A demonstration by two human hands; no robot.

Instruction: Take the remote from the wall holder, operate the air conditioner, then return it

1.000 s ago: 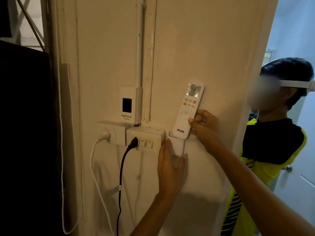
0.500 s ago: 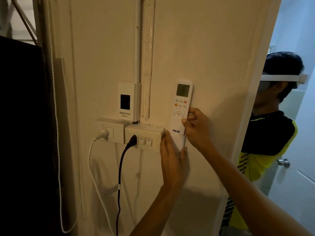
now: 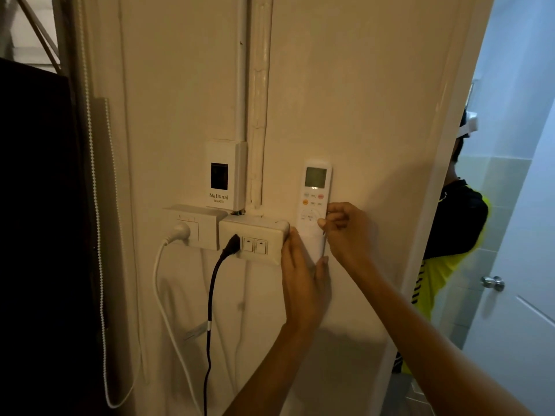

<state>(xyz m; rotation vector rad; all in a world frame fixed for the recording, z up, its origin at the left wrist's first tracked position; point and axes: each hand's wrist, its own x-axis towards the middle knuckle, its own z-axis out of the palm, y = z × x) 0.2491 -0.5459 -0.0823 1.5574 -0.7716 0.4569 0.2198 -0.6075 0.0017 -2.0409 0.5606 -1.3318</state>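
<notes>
The white air-conditioner remote (image 3: 313, 199) stands upright against the cream wall, its screen on top and its lower end sunk into the white wall holder (image 3: 315, 247). My right hand (image 3: 345, 229) pinches the remote's right edge below the buttons. My left hand (image 3: 303, 280) lies flat against the wall and presses on the holder from below, covering its lower part.
Left of the holder are a switch-and-socket box (image 3: 255, 240) with a black plug, a second socket (image 3: 195, 226) with a white plug, and a breaker box (image 3: 225, 175). A dark panel (image 3: 33, 235) fills the left. Another person (image 3: 450, 235) stands in the doorway on the right, by a door with a knob (image 3: 494, 283).
The remote has gone from tilted above the holder to upright and slid down into it. My right hand moved down with it. My left hand stayed on the holder.
</notes>
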